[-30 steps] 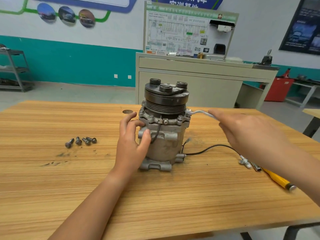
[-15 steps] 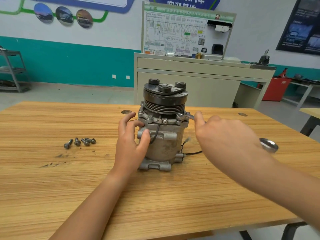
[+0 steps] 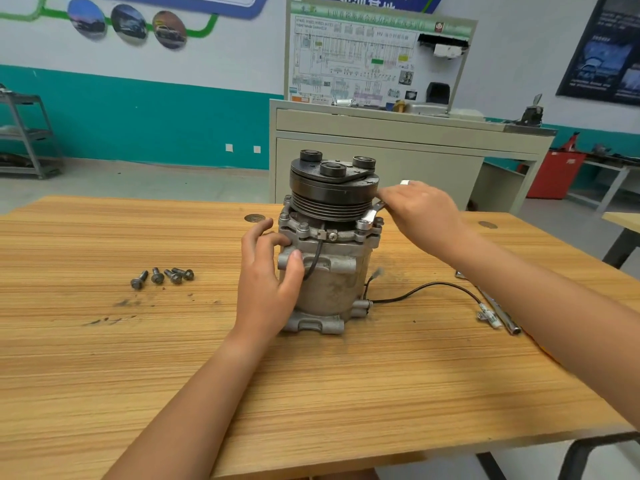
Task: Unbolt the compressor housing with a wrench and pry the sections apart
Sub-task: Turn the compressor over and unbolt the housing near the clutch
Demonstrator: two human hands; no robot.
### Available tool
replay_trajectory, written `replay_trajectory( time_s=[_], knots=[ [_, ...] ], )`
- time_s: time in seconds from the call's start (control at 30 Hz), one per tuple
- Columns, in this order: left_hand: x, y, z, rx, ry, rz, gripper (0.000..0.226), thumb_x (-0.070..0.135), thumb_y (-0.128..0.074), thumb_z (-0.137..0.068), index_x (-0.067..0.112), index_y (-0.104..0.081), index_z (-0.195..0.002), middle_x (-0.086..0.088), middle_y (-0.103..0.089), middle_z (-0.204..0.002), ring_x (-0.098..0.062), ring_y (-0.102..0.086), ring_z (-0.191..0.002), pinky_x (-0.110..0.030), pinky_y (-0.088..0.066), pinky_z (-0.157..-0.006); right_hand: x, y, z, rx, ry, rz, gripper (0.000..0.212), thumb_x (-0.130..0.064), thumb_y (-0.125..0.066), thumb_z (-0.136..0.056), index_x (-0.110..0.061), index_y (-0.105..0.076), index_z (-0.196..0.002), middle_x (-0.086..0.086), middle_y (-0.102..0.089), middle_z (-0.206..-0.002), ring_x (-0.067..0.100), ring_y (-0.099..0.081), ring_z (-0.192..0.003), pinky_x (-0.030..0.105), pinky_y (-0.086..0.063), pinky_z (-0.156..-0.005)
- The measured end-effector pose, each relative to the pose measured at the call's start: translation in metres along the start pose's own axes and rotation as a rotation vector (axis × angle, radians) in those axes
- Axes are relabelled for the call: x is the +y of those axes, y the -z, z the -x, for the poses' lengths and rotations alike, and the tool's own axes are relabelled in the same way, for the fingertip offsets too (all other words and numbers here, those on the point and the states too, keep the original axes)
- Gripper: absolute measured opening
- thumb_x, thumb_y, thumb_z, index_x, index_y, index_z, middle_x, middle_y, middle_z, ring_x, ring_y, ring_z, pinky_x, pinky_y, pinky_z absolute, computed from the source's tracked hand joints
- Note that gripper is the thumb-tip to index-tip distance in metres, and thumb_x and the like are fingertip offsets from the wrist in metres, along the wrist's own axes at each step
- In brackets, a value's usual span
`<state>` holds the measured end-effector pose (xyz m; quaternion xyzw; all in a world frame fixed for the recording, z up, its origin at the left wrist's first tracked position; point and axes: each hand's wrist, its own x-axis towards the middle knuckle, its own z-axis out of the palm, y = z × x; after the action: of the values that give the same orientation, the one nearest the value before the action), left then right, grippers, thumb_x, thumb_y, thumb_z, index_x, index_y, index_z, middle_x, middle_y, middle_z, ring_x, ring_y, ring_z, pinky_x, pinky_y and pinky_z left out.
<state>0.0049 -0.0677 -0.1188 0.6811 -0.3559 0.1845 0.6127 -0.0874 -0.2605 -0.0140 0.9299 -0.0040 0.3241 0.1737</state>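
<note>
While the grey metal compressor (image 3: 332,275) stands upright: between both hands
Left hand (image 3: 266,282): grips its side
Right hand (image 3: 422,211): holds silver wrench (image 3: 371,215) at its flange

I count one compressor (image 3: 332,271) on one table (image 3: 138,375). Two hands are in my view, a left hand (image 3: 266,285) and a right hand (image 3: 422,209), and there is one wrench (image 3: 372,214). Four loose bolts (image 3: 162,276) lie on the wood. The compressor's top carries three round bosses (image 3: 332,168). I see one black cable (image 3: 433,287) and one metal rod (image 3: 498,313). Two round discs (image 3: 254,218) sit in the tabletop. On the wall I make out three oval pictures (image 3: 129,23) and two white sockets (image 3: 229,147). I cannot count the bolts in the flange with certainty.
</note>
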Motion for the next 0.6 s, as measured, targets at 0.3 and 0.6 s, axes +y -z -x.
replay_trajectory(
  time_s=[0.3,0.6],
  knots=[
    [0.005,-0.006,0.001,0.057,-0.015,0.006,0.036,0.042,-0.038,-0.082,0.015,-0.051,-0.102,-0.001,-0.037,-0.136,0.001,-0.030,-0.127,-0.008,-0.021,-0.101,-0.027,0.056,0.062,0.144,-0.224,-0.162,0.041,-0.014,-0.045,-0.094,-0.009,-0.046,-0.134,0.015,-0.064,-0.078,0.032,-0.058,-0.058,0.039,-0.048,-0.049],
    [0.008,-0.003,0.001,0.091,-0.041,0.013,0.053,0.040,-0.040,-0.083,0.006,-0.045,-0.123,0.003,-0.033,-0.135,-0.004,-0.028,-0.130,-0.010,-0.020,-0.106,-0.055,0.081,0.054,-0.332,-0.287,0.156,0.058,-0.015,-0.034,-0.097,-0.035,-0.007,-0.143,-0.006,-0.034,-0.068,0.020,-0.041,-0.064,0.027,-0.021,-0.043]
  ],
)
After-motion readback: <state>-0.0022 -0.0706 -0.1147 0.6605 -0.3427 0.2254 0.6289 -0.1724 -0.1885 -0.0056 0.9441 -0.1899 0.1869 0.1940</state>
